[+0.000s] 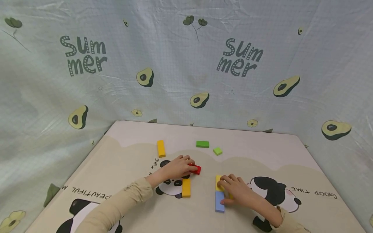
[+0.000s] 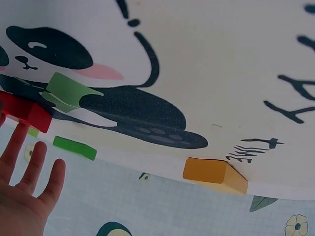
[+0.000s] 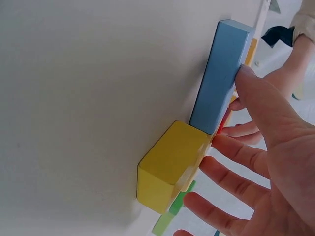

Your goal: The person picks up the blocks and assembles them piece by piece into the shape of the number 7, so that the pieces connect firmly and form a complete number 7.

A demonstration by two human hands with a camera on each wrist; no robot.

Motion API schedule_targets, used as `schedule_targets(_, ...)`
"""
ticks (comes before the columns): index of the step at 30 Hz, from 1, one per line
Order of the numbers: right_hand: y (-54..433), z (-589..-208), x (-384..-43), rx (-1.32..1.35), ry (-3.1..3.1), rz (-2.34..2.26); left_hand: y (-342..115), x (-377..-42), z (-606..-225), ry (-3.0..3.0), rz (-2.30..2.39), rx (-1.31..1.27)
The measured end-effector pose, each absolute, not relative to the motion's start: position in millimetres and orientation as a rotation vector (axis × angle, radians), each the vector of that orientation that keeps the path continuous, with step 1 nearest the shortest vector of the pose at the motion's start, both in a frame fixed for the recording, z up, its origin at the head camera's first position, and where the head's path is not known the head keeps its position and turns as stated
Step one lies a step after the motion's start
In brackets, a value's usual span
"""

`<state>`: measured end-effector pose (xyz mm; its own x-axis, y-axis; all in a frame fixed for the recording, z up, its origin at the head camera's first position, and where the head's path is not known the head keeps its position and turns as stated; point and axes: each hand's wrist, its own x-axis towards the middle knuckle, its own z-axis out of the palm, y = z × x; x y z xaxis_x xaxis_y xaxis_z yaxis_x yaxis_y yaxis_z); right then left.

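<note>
My left hand (image 1: 179,166) pinches a small red block (image 1: 197,170) over the printed panda, its other fingers spread in the left wrist view. A yellow-orange block (image 1: 186,188) lies just below that hand. My right hand (image 1: 237,191) is over a yellow block (image 1: 218,181) and a blue block (image 1: 220,202) that stand end to end. In the right wrist view its thumb touches the side of the blue block (image 3: 221,76), and its fairly straight fingers reach to the yellow. Another yellow piece (image 1: 231,196) shows partly from under this hand, the rest hidden.
Farther back on the printed tablecloth lie an upright-pointing yellow-orange block (image 1: 161,149), a green block (image 1: 202,144) and a small light green block (image 1: 217,151). A patterned curtain (image 1: 175,48) hangs behind the table's far edge.
</note>
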<state>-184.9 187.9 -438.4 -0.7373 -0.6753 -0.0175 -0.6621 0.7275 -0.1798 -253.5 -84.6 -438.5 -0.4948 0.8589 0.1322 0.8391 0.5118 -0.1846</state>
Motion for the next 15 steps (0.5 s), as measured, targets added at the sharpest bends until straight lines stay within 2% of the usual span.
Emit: schedule_targets(15,180.1,-438.1,-178.9,-1.104,2.859,-0.208,-92.6,-251.7,-439.2,-2.497,0.177,-1.458)
